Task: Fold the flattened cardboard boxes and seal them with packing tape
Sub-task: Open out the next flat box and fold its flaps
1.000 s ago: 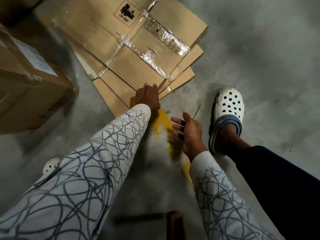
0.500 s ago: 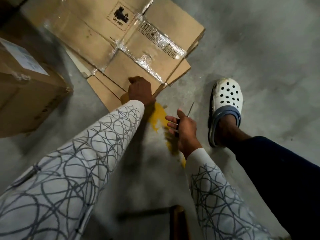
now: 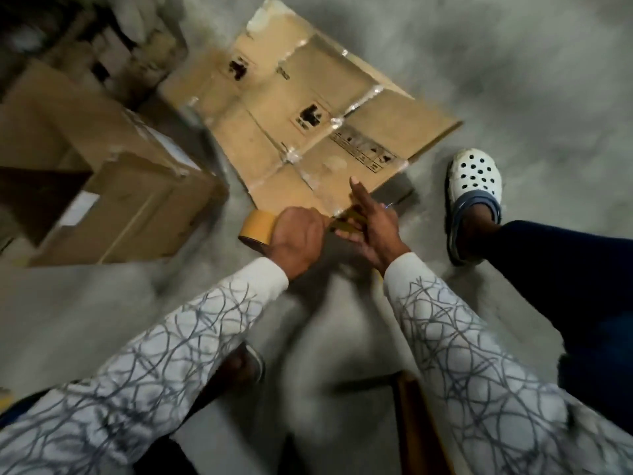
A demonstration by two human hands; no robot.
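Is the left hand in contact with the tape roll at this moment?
Touching. The head view shows the left hand wrapped over one side of the tape roll, with its fingers curled on the roll and no gap between them.

floor: grey concrete floor (image 3: 531, 80) under you | right foot: your white perforated clog (image 3: 474, 174) with a grey heel strap, planted flat, dark trouser leg (image 3: 582, 269) above it | left: closed carton (image 3: 137, 214) with a white label (image 3: 77, 209), a second carton (image 3: 68, 125) touching behind it | bottom edge: brown board (image 3: 421, 426), too blurred to identify
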